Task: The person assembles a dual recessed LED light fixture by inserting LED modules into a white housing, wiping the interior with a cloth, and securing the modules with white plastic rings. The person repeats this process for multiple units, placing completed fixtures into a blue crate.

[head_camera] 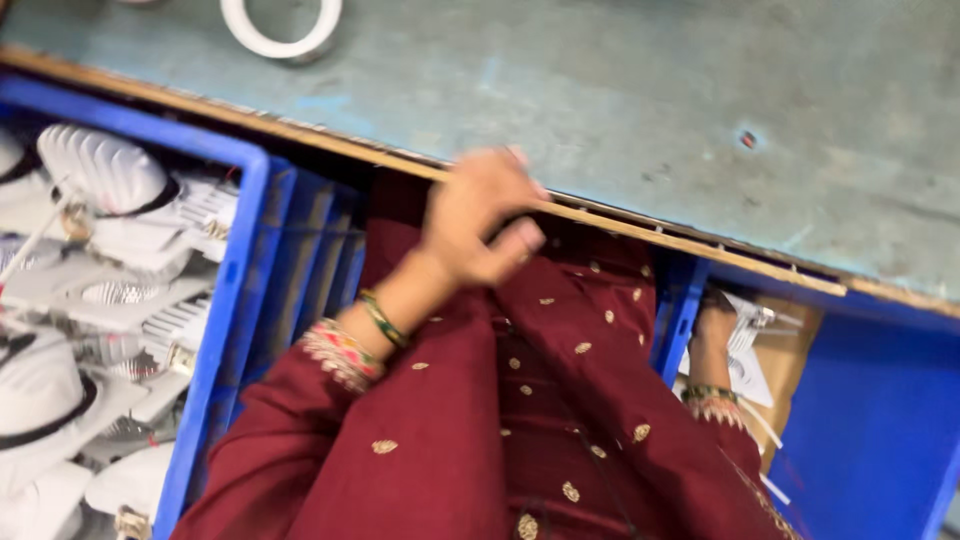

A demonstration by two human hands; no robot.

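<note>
My left hand (482, 215) hovers at the wooden front edge of the blue-green table (640, 110). It is blurred, its fingers loosely curled with nothing in them. My right hand (714, 328) reaches down into a blue crate (880, 420) on the right. There its fingers rest on a white fitting with a metal spring clip (750, 322), which lies on paper and brown card. The crate wall hides part of that hand, so its grip is unclear. Both arms wear maroon sleeves with bangles at the wrists.
A second blue crate (232, 300) on the left holds several white ribbed lamp housings (105, 170) with metal clips. A white ring (282, 25) lies on the table's far side. My maroon clothing fills the gap between the crates.
</note>
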